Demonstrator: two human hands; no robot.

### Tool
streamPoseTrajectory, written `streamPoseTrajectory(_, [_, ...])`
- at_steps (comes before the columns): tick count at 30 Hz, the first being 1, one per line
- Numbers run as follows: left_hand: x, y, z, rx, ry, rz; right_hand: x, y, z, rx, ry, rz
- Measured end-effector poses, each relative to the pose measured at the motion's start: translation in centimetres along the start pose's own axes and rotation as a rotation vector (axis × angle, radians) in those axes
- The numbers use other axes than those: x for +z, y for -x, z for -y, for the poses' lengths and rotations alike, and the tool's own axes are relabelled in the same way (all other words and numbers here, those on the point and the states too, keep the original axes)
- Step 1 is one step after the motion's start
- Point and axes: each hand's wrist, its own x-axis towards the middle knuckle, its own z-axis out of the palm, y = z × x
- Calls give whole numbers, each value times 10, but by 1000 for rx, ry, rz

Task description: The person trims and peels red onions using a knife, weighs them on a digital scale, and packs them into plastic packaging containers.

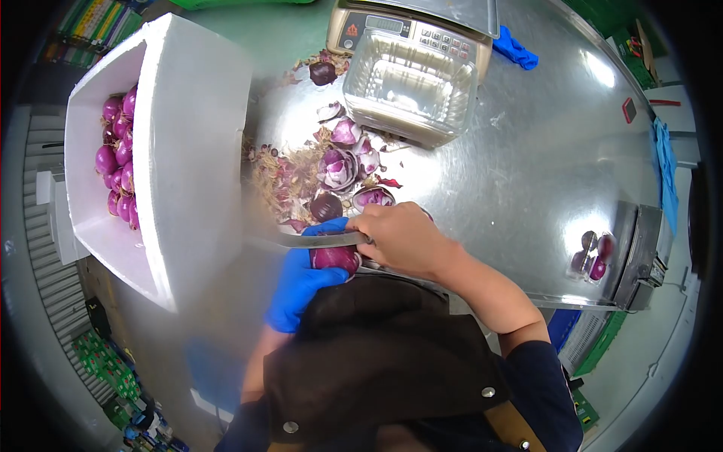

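Note:
My left hand, in a blue glove, is wrapped round a red onion close to my apron at the table's front edge. In my bare right hand is a knife, its blade lying across the top of that onion and pointing left. Just beyond my hands are purple onion skins, a dark whole onion and dry, stringy scraps. Farther back sits another dark onion. My right fingers partly cover the knife's handle.
To the left stands a white foam box holding many peeled red onions. A clear plastic tray is in front of a scale. Blue crumpled material lies behind. At the right, a clear pack contains onions.

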Motion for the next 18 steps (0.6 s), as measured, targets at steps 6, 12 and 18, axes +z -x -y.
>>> streamPoseTrajectory(6, [6, 0, -8, 0, 14, -49, -14, -3, 4, 60, -202, -4])
streamPoseTrajectory(12, [5, -4, -5, -8, -43, -71, -13, -2, 8, 18, -116, 1])
streamPoseTrajectory(18, [4, -6, 1, 19, -148, -122, -3, -6, 4, 45, -23, 64])
